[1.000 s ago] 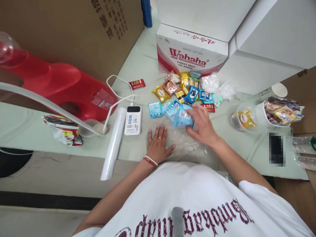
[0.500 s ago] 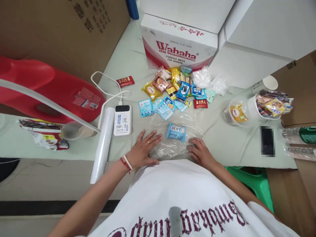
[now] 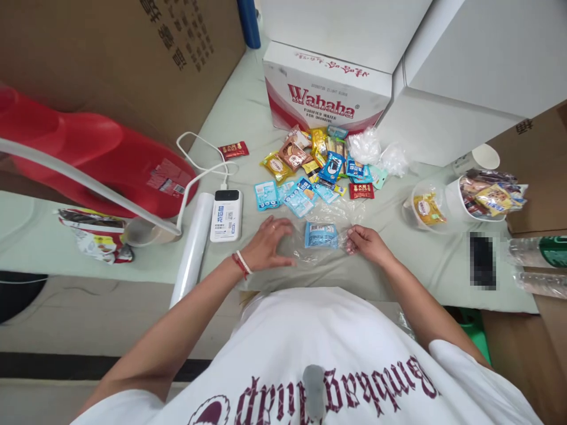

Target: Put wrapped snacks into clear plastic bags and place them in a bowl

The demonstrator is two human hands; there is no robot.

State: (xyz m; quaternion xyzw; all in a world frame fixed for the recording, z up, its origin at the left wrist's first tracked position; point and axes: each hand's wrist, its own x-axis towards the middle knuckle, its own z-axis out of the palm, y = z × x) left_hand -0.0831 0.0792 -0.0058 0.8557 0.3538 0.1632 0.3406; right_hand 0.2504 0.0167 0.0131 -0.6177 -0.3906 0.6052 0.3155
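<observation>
A blue snack packet point(image 3: 321, 235) lies on a sheet of clear plastic film point(image 3: 305, 254) in front of me. My right hand point(image 3: 367, 243) pinches the gathered film just right of the packet. At the packet's left, my left hand point(image 3: 269, 243) is curved with thumb and fingers apart, at the film's left side; whether it touches the film is hard to see. Beyond the film sits a pile of small wrapped snacks, among them light blue packets point(image 3: 267, 195), a yellow packet point(image 3: 277, 167) and a red packet point(image 3: 361, 190).
A film roll point(image 3: 194, 248) and a white power bank point(image 3: 226, 216) with a cable lie left. A red jug point(image 3: 101, 159) stands farther left. A Wahaba-style water carton point(image 3: 328, 94) stands behind the pile. Right are a snack-filled cup point(image 3: 460, 198), a clear bowl point(image 3: 410, 203) and plastic bottles point(image 3: 531, 252).
My right hand has closed on the film's right side and gathered it toward the packet. My left hand has lifted from lying flat into a curve. The film's near edge has drawn away from me.
</observation>
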